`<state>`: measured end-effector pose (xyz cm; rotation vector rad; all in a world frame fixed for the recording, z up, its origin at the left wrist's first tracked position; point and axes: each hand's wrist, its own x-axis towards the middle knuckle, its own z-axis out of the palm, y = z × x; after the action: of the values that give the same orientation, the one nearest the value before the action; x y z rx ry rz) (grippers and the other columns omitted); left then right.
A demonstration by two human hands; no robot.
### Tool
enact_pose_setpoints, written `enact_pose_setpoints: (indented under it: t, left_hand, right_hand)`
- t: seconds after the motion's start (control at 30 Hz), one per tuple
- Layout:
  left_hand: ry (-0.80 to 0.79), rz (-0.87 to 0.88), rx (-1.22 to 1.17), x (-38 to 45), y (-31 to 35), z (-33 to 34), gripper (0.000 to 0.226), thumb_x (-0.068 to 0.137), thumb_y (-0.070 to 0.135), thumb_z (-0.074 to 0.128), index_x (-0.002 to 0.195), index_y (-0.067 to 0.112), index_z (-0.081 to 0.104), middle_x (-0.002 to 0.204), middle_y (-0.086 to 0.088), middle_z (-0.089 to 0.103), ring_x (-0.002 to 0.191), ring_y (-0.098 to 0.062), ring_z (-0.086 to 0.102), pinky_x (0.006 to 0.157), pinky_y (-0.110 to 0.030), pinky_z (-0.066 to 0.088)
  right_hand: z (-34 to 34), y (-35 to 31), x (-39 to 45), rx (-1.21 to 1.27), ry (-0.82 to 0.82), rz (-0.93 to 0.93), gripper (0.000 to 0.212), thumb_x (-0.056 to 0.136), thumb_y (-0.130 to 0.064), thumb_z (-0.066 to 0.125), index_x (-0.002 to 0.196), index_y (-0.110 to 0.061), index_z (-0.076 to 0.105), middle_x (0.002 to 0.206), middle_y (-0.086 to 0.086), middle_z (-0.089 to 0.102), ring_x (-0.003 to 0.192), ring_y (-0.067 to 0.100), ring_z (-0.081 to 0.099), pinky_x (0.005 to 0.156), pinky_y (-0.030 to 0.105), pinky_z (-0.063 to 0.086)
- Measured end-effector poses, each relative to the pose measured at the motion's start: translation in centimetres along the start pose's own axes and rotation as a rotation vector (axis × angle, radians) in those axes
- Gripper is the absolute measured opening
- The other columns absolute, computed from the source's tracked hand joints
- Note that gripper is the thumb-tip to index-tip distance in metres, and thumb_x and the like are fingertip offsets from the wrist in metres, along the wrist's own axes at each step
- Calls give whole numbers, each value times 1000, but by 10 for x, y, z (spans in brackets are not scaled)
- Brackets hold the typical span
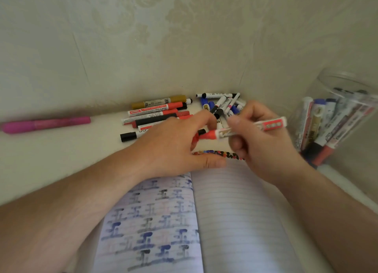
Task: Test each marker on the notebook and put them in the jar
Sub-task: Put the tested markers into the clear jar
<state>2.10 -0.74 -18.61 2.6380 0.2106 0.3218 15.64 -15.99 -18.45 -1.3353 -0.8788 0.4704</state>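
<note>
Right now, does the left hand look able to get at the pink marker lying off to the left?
Probably yes: the pink marker lies alone on bare tabletop, but the left hand is busy at the red marker.

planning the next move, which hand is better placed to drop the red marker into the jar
Right. The right hand already grips the red marker by its barrel, and the jar stands on that same side. The left hand is at the marker's red cap end, farther from the jar.
</note>
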Motion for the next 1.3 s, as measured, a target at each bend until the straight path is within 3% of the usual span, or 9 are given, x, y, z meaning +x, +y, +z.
enact_pose_setpoints:
  t: [0.07,0.13,0.23,0.3,0.43,0.57,0.77,1.13,1.3]
  left_hand:
    - [18,-51,-8,-1,0,-4,59,68,82,68,109,52,38,77,8,58,73,-9,60,67,-41,55]
    - [5,-60,44,-2,-3,-7,56,68,78,70,109,51,42,82,11,57,75,-5,57,70,-40,55]
    - [-54,-72,121,-3,-7,-8,50,72,76,69,110,50,51,88,17,57,84,-1,58,70,-34,52]
    - [-54,-63,167,-3,-9,-7,49,73,77,68,111,51,52,87,19,56,82,2,56,65,-30,47]
    - [-80,-24,262,-3,-13,-4,50,73,84,58,114,56,47,93,22,54,86,2,53,64,-29,47]
    - [-132,-39,256,0,-18,-2,53,71,89,50,114,60,55,104,23,52,102,-2,49,79,-34,53]
    - [-147,-55,221,4,-20,3,51,69,88,54,110,59,61,100,24,49,100,0,46,73,-29,46]
    - [-183,-67,198,5,-20,3,47,68,86,58,105,58,64,101,25,49,102,3,47,72,-24,40]
    - [-182,-62,186,6,-18,1,47,70,83,62,108,54,67,100,27,49,101,5,47,73,-24,39]
  right_hand:
    - [-11,-11,4,156,79,30,22,89,-15,55,68,-23,57,51,7,49,44,20,40,44,25,29]
    - [-23,-20,4,234,74,18,24,91,-17,48,76,-21,66,57,6,52,50,20,46,47,26,36]
    - [-25,-24,-3,154,-12,70,23,95,-27,63,77,-19,74,64,6,60,54,19,55,51,27,43]
    - [-18,-23,-6,14,-53,132,17,88,-24,76,72,-20,73,63,8,60,53,21,53,51,29,41]
    - [-10,-25,-6,-195,-54,181,27,85,1,76,66,-14,63,53,4,52,46,17,40,49,32,35]
    - [-9,-17,-8,-392,-41,245,26,85,1,76,73,-12,57,52,-2,55,44,12,44,42,21,38]
    - [-9,0,-11,-473,84,224,25,87,-9,74,69,-13,58,58,12,66,49,21,56,45,27,44]
    - [-5,6,-10,-542,46,327,22,87,-13,72,70,-11,58,60,11,71,52,22,63,60,39,56]
    - [-3,7,-10,-542,51,323,21,87,-11,74,71,-9,60,62,11,71,50,18,66,61,41,57]
